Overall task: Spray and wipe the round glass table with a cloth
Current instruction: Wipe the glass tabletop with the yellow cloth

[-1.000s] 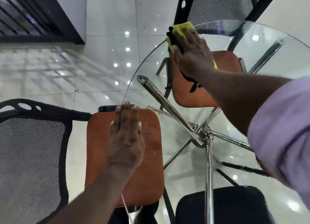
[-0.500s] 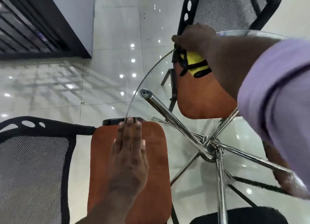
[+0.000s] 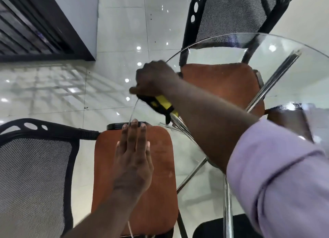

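Cloth (image 3: 162, 103), yellow with black trim, sits bunched in my right hand (image 3: 154, 79). My fingers are curled tight round it, right at the rim of the round glass bench (image 3: 231, 36), on the bench's left side from where I stand. Whether the cloth wraps under the edge I cannot tell, since my knuckles cover that part.

My left hand (image 3: 132, 163) lies flat on the glass nearer to me, fingers straight and together, holding nothing. Its fingertips reach just up to the same rim. Through the bench I see an orange chair seat (image 3: 160, 193) beneath that palm, and a second orange seat (image 3: 222, 80) beyond the cloth.

What matters for the next stroke, as I judge it, is the rim's curve. It runs from the cloth down toward my left fingertips, and in the other direction it arcs away toward the far chair. The right hand is the working one and is already on the edge, so the cloth should follow that arc rather than cut across the glass. If it comes toward me, the left hand lies in its path and would have to lift or slide inward. No spray bottle is in view.
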`<state>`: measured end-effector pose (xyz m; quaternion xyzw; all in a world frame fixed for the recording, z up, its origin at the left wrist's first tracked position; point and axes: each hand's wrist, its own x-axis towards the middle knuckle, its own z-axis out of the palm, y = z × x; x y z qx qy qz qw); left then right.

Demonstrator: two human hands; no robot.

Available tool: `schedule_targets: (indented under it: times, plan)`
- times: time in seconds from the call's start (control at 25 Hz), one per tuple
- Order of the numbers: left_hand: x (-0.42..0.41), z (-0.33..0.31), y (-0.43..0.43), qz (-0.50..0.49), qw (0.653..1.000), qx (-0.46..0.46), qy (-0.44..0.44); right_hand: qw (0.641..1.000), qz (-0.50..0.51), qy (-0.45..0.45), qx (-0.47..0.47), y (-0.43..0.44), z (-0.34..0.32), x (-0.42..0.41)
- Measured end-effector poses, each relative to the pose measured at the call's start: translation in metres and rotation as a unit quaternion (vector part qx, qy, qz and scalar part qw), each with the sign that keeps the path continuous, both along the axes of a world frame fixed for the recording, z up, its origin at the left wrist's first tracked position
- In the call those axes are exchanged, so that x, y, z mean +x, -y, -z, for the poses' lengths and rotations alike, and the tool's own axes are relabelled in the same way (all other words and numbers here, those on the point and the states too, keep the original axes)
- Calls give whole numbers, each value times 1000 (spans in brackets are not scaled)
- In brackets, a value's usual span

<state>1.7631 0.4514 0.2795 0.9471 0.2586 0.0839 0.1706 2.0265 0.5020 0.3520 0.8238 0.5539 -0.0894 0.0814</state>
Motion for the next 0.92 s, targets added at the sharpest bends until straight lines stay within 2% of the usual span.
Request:
schedule_targets:
  times: [0.12, 0.2, 0.28, 0.36, 0.44, 0.52, 0.64, 0.72, 0.8, 0.84, 0.88, 0.92]
  plan:
    - [0, 1, 0, -4, 1000, 3, 1, 993, -36, -52, 104, 25, 14, -36]
    - [1, 0, 0, -4, 1000, 11, 9, 983, -4, -57, 174, 48, 19, -22]
    - [1, 1, 0, -16, 1000, 13, 12, 973, 114, -28, 196, 83, 23, 1]
    - [1, 1, 2, -20, 1000, 9, 12, 946, 268, -15, 182, 135, 28, 13]
    - [0, -1, 4, -17, 1000, 5, 9, 920, 359, -15, 156, 188, 24, -13]
    - [-1, 0, 2, -19, 1000, -7, 7, 930, 339, -21, 139, 205, 22, -71]
    - [0, 4, -1, -34, 999, -20, 19, 963, 228, -64, 130, 177, 27, -131]
    - [-1, 4, 0, -25, 999, -9, 35, 973, 170, -35, 154, 147, 38, -120]
    - [2, 4, -1, -23, 999, 13, 41, 980, 90, -12, 178, 125, 44, -73]
    - [2, 2, -1, -25, 999, 18, 35, 982, 79, -7, 171, 126, 40, -49]
    - [1, 0, 1, -25, 999, 17, 34, 979, 121, -3, 161, 138, 35, -31]
    - [1, -2, 3, -24, 999, 20, 34, 963, 209, 4, 168, 157, 33, -16]
